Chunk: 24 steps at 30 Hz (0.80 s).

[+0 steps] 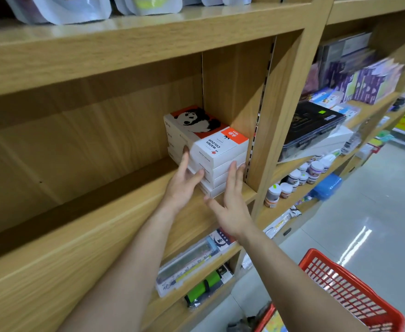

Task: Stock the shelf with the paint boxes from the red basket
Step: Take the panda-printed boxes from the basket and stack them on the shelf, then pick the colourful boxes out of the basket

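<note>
A stack of several white water colour paint boxes (217,152) with a panda picture on top lies at the right end of the wooden shelf (105,212), against the upright divider. My left hand (184,180) grips the stack's left front corner, fingers on its side and thumb on its front. My right hand (232,204) is flat and spread, its fingertips touching the front of the lower boxes. The red basket (347,291) sits low at the right, by my right forearm; its contents are mostly hidden.
The shelf left of the stack is bare wood. Below it lie packaged pens and a green item (203,286). The neighbouring bay at right holds a black case (314,125), small paint jars (299,176) and purple packets. White pouches fill the shelf above. Grey floor lies at right.
</note>
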### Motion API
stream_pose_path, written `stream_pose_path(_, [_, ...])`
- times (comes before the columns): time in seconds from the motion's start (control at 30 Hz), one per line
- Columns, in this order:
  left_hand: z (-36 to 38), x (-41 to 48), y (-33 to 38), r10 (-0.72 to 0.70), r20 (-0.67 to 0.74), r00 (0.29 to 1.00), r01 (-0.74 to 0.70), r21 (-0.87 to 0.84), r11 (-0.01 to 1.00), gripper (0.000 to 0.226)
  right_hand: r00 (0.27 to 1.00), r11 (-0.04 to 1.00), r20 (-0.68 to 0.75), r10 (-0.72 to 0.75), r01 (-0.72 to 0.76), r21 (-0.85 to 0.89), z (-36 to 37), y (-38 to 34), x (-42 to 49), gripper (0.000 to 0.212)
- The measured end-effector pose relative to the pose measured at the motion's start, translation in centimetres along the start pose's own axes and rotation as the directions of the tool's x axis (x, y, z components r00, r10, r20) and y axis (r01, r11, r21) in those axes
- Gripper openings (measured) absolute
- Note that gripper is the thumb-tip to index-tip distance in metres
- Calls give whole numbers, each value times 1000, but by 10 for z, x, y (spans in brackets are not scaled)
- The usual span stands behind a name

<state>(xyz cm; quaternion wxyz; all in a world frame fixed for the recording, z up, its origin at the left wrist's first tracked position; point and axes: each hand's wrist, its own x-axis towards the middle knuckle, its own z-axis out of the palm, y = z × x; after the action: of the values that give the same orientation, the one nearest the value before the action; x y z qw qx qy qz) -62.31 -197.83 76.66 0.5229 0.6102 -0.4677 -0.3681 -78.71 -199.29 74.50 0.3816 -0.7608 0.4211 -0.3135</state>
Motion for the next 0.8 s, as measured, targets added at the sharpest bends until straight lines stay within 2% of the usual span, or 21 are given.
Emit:
stream_pose_path(0.07, [-9,-19,2,-31,68,997,27,54,998,70,1000,999,-14,6,-7,-43,-10,0,-5,107])
stream_pose_path(0.17, [-11,-67,-3,-48,126,991,9,289,957,59,995,993,-90,37,-47,-105,-31,8,-21,96])
stream_pose_path(0.3, [9,-126,-11,95,150,984,-161,521,838,46,975,967,-172,143,-175,-183,-60,44,-75,81])
stream_pose_path(0.37, [34,-148,-15,132,232,964,-238,528,815,40,941,941,-229,251,-293,-171,-73,76,-117,71])
stream_pose_path(0.47, [89,-164,-41,147,391,909,-343,496,798,40,840,833,-302,452,-518,-195,-94,139,-188,60])
stream_pose_path(0.57, [148,-164,-90,-35,538,842,-291,508,810,45,696,686,-289,657,-711,-155,-112,203,-252,57])
stream_pose_path(0.63, [184,-162,-131,-169,577,799,-236,559,795,49,605,595,-269,750,-794,-125,-118,244,-285,55])
stream_pose_path(0.7, [215,-160,-170,-271,580,769,-199,619,760,55,543,535,-229,808,-839,-102,-115,283,-308,51])
stream_pose_path(0.8, [256,-151,-225,-383,571,726,-162,683,712,68,486,480,-145,862,-874,-78,-94,336,-324,60])
